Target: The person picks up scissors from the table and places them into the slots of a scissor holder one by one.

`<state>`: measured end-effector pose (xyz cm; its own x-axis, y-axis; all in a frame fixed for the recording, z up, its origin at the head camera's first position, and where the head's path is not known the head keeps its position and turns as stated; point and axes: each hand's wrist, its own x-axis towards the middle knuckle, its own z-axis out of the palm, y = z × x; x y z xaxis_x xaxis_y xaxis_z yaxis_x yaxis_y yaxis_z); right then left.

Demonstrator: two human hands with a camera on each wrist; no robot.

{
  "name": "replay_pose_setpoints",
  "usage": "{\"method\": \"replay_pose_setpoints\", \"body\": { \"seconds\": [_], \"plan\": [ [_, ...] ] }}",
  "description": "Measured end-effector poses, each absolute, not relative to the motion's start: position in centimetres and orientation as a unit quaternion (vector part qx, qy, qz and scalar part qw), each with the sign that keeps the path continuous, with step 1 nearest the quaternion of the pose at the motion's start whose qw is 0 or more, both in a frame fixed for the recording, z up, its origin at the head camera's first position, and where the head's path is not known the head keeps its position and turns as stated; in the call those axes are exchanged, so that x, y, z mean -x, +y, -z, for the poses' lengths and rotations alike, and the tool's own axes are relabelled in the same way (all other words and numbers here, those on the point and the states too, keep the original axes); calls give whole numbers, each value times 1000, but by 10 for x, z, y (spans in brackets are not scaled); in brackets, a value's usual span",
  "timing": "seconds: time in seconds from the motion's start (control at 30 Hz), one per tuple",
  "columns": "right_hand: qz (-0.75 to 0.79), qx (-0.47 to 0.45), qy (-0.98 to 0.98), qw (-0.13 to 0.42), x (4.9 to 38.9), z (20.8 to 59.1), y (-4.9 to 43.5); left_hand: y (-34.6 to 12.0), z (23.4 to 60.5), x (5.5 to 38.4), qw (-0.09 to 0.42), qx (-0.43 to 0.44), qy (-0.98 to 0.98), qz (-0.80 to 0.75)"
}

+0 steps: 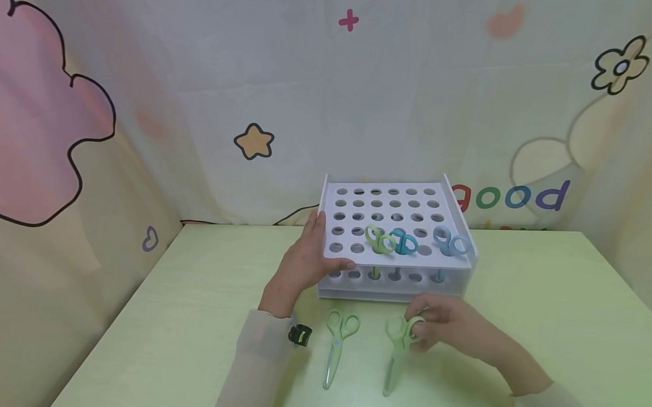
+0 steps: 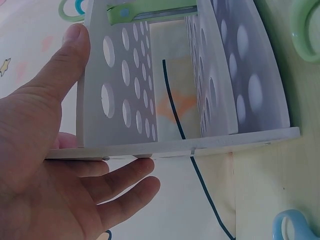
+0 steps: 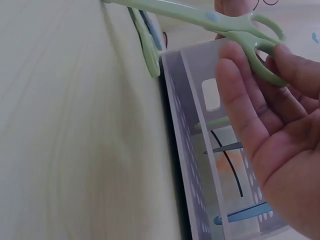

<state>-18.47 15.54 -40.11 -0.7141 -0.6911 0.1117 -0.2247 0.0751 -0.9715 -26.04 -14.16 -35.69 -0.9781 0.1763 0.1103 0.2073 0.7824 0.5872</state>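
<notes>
Right hand (image 1: 442, 324) pinches pale-green plastic scissors (image 1: 398, 347); left hand (image 1: 308, 256) grips the white perforated plastic rack (image 1: 349, 294). Best keep it steady, blades (image 1: 390, 376) pointing down!

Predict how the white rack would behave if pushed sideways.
The white rack would probably slide rather than tip, since it stands low and broad on the table. It looks light for its size, with thin panels full of holes. The teal scissors in it might wobble, as the holes look wider than their blades.
</notes>
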Motion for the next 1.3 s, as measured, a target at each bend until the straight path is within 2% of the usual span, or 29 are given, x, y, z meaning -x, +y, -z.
{"method": "replay_pose_setpoints", "body": {
  "seconds": [0.17, 0.57, 1.07, 1.3],
  "plan": [
    [581, 325, 722, 189, 184, 394, 157, -142, 358, 261, 23, 100, -944, 313],
    [565, 316, 752, 126, 186, 368, 162, -142, 357, 261, 19, 98, -947, 304],
    [555, 307, 773, -9, 186, 330, 173, -141, 356, 260, 18, 97, -947, 305],
    [553, 293, 779, -37, 189, 318, 180, -141, 356, 261, 18, 95, -950, 298]
  ]
}}
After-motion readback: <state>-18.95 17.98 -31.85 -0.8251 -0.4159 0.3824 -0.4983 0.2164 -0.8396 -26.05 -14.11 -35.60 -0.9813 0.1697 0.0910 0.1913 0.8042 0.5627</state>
